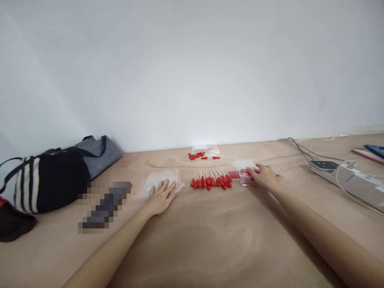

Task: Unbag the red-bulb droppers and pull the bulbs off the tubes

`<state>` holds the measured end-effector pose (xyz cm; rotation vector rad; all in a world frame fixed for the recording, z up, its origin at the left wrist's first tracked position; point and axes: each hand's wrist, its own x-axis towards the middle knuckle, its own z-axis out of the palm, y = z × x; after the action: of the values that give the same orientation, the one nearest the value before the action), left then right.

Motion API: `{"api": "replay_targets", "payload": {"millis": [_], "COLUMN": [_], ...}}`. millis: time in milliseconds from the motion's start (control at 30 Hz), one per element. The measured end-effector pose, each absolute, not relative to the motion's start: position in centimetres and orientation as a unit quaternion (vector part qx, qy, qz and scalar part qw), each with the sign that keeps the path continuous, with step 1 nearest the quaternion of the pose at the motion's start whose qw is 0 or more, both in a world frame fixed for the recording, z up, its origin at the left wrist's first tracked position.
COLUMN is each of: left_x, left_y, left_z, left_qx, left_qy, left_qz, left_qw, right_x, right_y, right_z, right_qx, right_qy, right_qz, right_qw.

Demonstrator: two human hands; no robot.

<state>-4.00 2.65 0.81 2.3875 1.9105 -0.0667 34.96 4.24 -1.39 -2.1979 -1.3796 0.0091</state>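
Note:
A row of thin wooden sticks with red tips (211, 179) lies on the wooden table (210, 244). My left hand (160, 197) rests flat, fingers stretched, on a pile of empty clear zip bags (159, 181) to the left of the sticks. My right hand (264, 175) lies with fingers curled on a clear bag holding red-tipped sticks (243, 173), just right of the row. Farther back, by the wall, loose red caps (200, 155) lie beside another clear bag (207, 149).
A striped and black fabric bag (48, 180) sits at the left. A blurred dark object (105, 206) lies near it. At the right, a white power strip (351, 179) with cables and a charger runs along the table. A book edge (372, 152) shows far right.

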Motion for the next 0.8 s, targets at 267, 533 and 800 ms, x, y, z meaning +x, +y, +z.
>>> {"api": "replay_targets", "payload": {"millis": [267, 533, 800], "left_x": [-3.1, -3.7, -2.1], "left_y": [4.1, 3.6, 2.7], "left_z": [0.0, -1.4, -0.1], "left_qx": [0.761, 0.784, 0.812], "left_qy": [0.648, 0.575, 0.448], "left_qz": [-0.02, 0.197, 0.359], "left_qw": [0.034, -0.126, -0.106], "right_x": [36.2, 35.6, 31.0], "right_y": [6.6, 6.7, 2.5], "right_z": [-0.1, 1.1, 3.9], "right_qx": [-0.845, -0.799, -0.516], "right_qy": [-0.447, -0.465, -0.59], "right_qz": [0.117, 0.156, 0.415], "right_qw": [0.27, 0.346, 0.462]}}
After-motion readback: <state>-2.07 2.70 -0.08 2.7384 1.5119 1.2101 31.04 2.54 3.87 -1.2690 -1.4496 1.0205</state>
